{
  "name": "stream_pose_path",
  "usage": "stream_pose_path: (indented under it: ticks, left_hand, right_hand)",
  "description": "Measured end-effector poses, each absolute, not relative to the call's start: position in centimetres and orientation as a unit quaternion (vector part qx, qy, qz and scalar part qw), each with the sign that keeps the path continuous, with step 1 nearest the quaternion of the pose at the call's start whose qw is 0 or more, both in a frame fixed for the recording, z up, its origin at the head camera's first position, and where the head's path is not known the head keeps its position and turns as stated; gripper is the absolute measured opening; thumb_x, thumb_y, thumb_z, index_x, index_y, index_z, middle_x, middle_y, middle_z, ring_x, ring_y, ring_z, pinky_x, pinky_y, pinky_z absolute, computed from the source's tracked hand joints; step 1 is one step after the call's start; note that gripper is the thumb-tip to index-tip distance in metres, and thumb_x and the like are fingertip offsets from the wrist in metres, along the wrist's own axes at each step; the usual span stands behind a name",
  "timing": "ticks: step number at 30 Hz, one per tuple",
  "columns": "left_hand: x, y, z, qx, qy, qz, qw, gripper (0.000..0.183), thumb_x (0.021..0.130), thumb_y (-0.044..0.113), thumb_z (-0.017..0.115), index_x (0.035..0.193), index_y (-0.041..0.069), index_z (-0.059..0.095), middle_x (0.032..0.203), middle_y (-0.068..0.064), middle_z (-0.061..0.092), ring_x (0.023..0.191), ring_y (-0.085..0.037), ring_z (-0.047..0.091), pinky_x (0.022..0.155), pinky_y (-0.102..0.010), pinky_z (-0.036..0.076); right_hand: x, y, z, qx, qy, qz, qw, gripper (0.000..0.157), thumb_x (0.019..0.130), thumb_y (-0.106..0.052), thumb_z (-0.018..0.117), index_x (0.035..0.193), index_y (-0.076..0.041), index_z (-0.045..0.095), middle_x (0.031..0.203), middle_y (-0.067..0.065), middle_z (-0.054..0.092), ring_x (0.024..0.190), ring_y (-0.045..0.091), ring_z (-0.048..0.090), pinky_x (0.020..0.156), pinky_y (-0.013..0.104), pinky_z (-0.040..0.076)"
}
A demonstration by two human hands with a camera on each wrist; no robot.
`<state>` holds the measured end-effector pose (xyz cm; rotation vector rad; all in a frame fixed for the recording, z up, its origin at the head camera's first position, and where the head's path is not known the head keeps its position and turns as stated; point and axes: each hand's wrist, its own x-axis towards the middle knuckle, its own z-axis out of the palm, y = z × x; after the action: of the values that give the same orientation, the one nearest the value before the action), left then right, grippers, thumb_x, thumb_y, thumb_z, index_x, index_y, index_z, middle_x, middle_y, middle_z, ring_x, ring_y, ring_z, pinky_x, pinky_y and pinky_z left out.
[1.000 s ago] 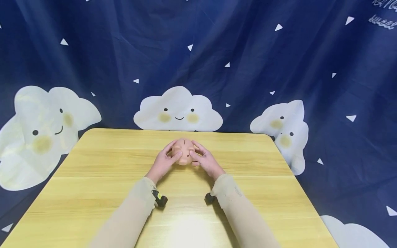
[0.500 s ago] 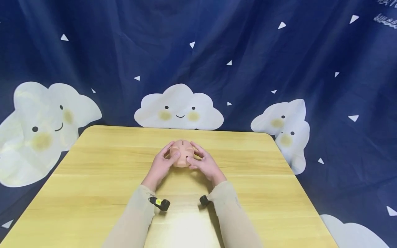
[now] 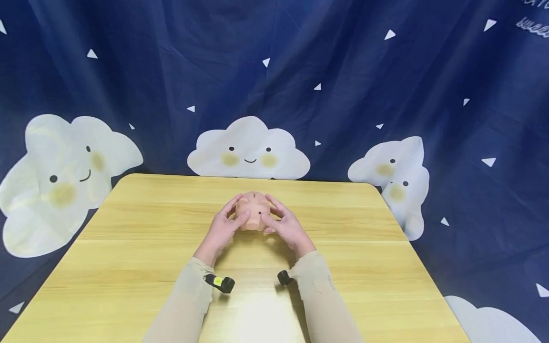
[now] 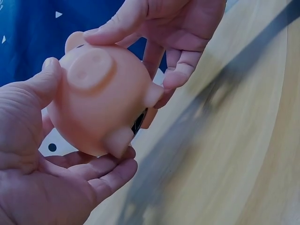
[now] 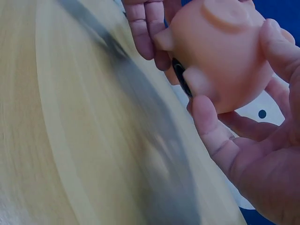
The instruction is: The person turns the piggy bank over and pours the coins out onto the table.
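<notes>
A round pink piggy bank [image 3: 252, 212] is held between both hands over the far half of the table, its snout turned toward the person. A dark coin slot shows on its top in the head view. The left hand [image 3: 220, 234] grips its left side, thumb beside the snout [image 4: 91, 70] and fingers curled under the body. The right hand [image 3: 291, 232] grips the other side, thumb near the eye. Both wrist views show stubby feet and part of a black plug [image 5: 181, 76] on the belly. Fingers behind the bank are partly hidden.
The wooden table [image 3: 141, 267] stretches under the forearms, and shadows of the arms fall on it. Behind its far edge hangs a dark blue curtain [image 3: 240, 57] with smiling clouds. Each sleeved wrist carries a small black camera [image 3: 225, 284].
The piggy bank has come slightly toward the person and tipped a little back and forth in the hands. The right thumb has shifted near the eye. Both hands keep their grip.
</notes>
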<state>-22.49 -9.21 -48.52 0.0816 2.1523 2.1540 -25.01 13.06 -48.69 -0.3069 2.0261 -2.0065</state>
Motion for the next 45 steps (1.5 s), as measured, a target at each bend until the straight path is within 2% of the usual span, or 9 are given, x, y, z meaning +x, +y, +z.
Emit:
stream_pose_path:
  ticks: [6, 10, 24, 29, 32, 34, 39, 42, 45]
  left_hand:
    - [-22.5, -9.1, -48.2, 0.014, 0.694, 0.718, 0.051, 0.074, 0.103, 0.039, 0.072, 0.167, 0.029, 0.038, 0.169, -0.016, 0.041, 0.144, -0.036, 0.053, 0.101, -0.031, 0.060]
    - [-22.4, -9.1, -48.1, 0.015, 0.695, 0.717, 0.052, 0.076, 0.103, 0.040, 0.073, 0.168, 0.028, 0.036, 0.168, -0.019, 0.042, 0.139, -0.038, 0.056, 0.097, -0.029, 0.062]
    - [-22.2, -8.8, -47.9, 0.042, 0.720, 0.691, 0.043, 0.073, 0.106, 0.037, 0.068, 0.169, 0.032, 0.033, 0.163, -0.016, 0.048, 0.127, -0.033, 0.062, 0.093, -0.025, 0.059]
    - [-22.0, -8.9, -48.1, 0.057, 0.710, 0.700, 0.054, 0.077, 0.104, 0.031, 0.072, 0.169, 0.034, 0.031, 0.167, -0.012, 0.043, 0.141, -0.037, 0.057, 0.097, -0.028, 0.061]
    - [-22.0, -8.9, -48.2, 0.067, 0.699, 0.710, 0.055, 0.080, 0.103, 0.028, 0.074, 0.170, 0.031, 0.030, 0.174, -0.009, 0.034, 0.145, -0.041, 0.054, 0.100, -0.028, 0.061]
    - [-21.9, -8.9, -48.3, 0.068, 0.696, 0.713, 0.051, 0.081, 0.102, 0.028, 0.075, 0.170, 0.031, 0.031, 0.176, -0.007, 0.030, 0.146, -0.041, 0.054, 0.100, -0.027, 0.061]
    - [-21.9, -9.0, -48.4, 0.059, 0.703, 0.708, 0.033, 0.082, 0.102, 0.035, 0.075, 0.170, 0.028, 0.030, 0.177, -0.007, 0.030, 0.145, -0.042, 0.055, 0.097, -0.025, 0.061]
    - [-21.7, -9.1, -48.3, 0.056, 0.710, 0.702, 0.026, 0.082, 0.103, 0.037, 0.073, 0.171, 0.025, 0.029, 0.176, -0.010, 0.032, 0.143, -0.041, 0.057, 0.098, -0.023, 0.059]
    - [-21.6, -9.2, -48.2, 0.050, 0.709, 0.703, 0.024, 0.081, 0.104, 0.038, 0.072, 0.171, 0.023, 0.029, 0.175, -0.010, 0.033, 0.140, -0.040, 0.059, 0.096, -0.022, 0.058]
  right_hand:
    - [-25.0, 12.8, -48.4, -0.100, 0.709, -0.687, 0.121, 0.065, 0.105, -0.029, 0.070, 0.165, -0.033, 0.043, 0.161, 0.024, 0.048, 0.086, 0.020, 0.073, 0.089, 0.055, 0.065]
    - [-25.0, 12.7, -48.2, -0.100, 0.710, -0.687, 0.115, 0.066, 0.107, -0.030, 0.068, 0.166, -0.030, 0.040, 0.160, 0.026, 0.049, 0.083, 0.019, 0.071, 0.088, 0.058, 0.064]
    - [-24.5, 12.8, -47.6, -0.082, 0.703, -0.697, 0.113, 0.066, 0.107, -0.033, 0.067, 0.167, -0.027, 0.040, 0.156, 0.027, 0.053, 0.076, 0.017, 0.066, 0.073, 0.030, 0.061]
    - [-24.3, 12.8, -47.4, -0.080, 0.696, -0.705, 0.114, 0.065, 0.108, -0.039, 0.065, 0.166, -0.024, 0.041, 0.122, 0.013, 0.070, 0.072, 0.013, 0.062, 0.069, 0.027, 0.060]
    - [-24.1, 12.7, -47.4, -0.073, 0.688, -0.711, 0.124, 0.065, 0.109, -0.042, 0.062, 0.166, -0.021, 0.041, 0.096, 0.002, 0.068, 0.069, 0.012, 0.063, 0.067, 0.025, 0.060]
    - [-24.1, 12.6, -47.3, -0.073, 0.683, -0.714, 0.132, 0.065, 0.109, -0.042, 0.061, 0.166, -0.019, 0.040, 0.090, -0.001, 0.067, 0.069, 0.011, 0.065, 0.067, 0.025, 0.060]
    - [-24.0, 12.6, -47.5, -0.088, 0.677, -0.716, 0.146, 0.065, 0.110, -0.036, 0.061, 0.168, -0.021, 0.036, 0.119, 0.008, 0.070, 0.073, 0.011, 0.066, 0.070, 0.024, 0.060]
    - [-23.8, 12.7, -47.5, -0.103, 0.681, -0.709, 0.152, 0.067, 0.108, -0.028, 0.066, 0.168, -0.025, 0.036, 0.144, 0.019, 0.063, 0.076, 0.012, 0.066, 0.071, 0.022, 0.059]
    - [-23.6, 12.7, -47.5, -0.125, 0.697, -0.690, 0.147, 0.075, 0.105, -0.024, 0.072, 0.169, -0.028, 0.034, 0.155, 0.024, 0.056, 0.081, 0.013, 0.065, 0.073, 0.022, 0.057]
